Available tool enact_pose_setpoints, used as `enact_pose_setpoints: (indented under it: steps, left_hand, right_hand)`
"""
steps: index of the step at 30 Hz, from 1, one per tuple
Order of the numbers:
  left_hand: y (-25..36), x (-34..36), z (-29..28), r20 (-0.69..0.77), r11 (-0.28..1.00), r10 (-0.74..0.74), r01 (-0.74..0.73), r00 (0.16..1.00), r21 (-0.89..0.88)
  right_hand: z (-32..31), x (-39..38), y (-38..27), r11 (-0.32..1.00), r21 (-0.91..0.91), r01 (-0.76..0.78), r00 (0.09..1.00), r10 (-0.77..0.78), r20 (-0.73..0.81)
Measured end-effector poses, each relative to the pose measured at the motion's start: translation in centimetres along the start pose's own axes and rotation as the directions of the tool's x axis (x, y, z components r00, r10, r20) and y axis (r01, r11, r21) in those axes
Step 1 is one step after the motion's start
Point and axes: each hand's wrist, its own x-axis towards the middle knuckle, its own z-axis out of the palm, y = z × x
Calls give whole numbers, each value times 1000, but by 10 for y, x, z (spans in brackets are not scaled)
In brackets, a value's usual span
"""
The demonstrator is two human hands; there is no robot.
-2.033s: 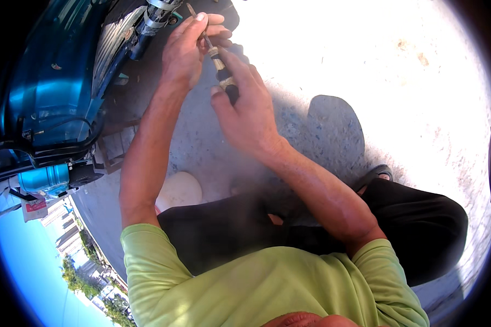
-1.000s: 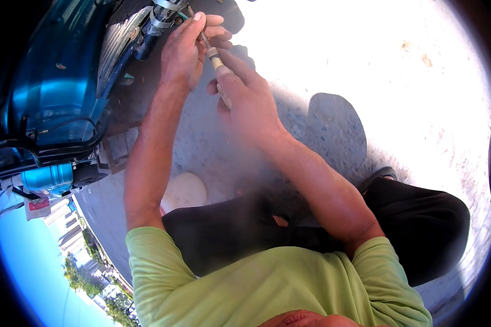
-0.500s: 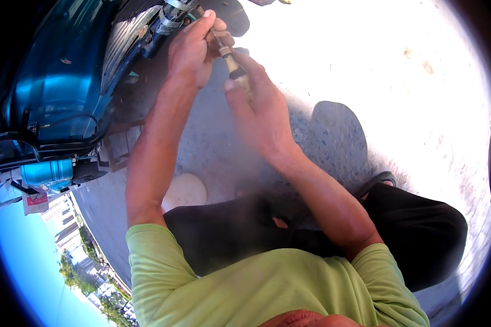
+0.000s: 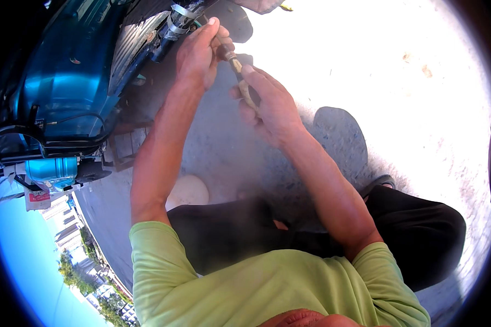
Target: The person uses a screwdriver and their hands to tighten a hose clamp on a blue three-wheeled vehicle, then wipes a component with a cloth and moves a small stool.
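Note:
In front of me I hold a hand tool with a worn tan-and-dark handle point(image 4: 236, 65) and a thin shaft; its exact kind is unclear. My right hand point(image 4: 273, 103) is closed round the rear of the handle, thumb lying along it. Farther up, my left hand point(image 4: 197, 57) wraps the shaft near the handle's front end, its thumb pointing up. The tool slants away to the upper left, and its tip is hidden behind the left hand. Just beyond that hand is a dark tube point(image 4: 175, 24) wrapped with silvery bands, on a blue vehicle point(image 4: 65, 82).
The vehicle fills the left side, with a black bar frame point(image 4: 16, 133) and a bright blue part point(image 4: 52, 171) low down. A round whitish object point(image 4: 188, 192) sits on the ground near my left forearm. My sandalled foot point(image 4: 379, 184) is at the right, beside sunlit pavement point(image 4: 409, 98).
My right hand has slid slightly back and to the right, baring more of the handle between its fingers. The left hand keeps its hold on the shaft. The view has shifted a little.

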Motion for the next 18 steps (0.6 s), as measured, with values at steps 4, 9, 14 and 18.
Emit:
enact_pose_setpoints:
  steps: [4, 9, 14, 18]
  left_hand:
    - [-4, 3, -2, -14, 998, 37, -36, 999, 43]
    - [-5, 3, -2, 28, 997, 83, -83, 996, -12]
    - [-5, 9, -4, 25, 997, 69, -70, 997, 16]
    - [0, 5, -3, -27, 996, 67, -65, 997, 65]
  right_hand:
    - [12, -1, 17, 820, -532, 213, 944, -314, -105]
    - [10, -3, 11, 998, 62, -15, 1000, 15, 9]
    - [-9, 1, 7, 691, 616, -378, 900, 119, 420]
    - [17, -5, 8, 997, -74, 22, 996, -28, -86]
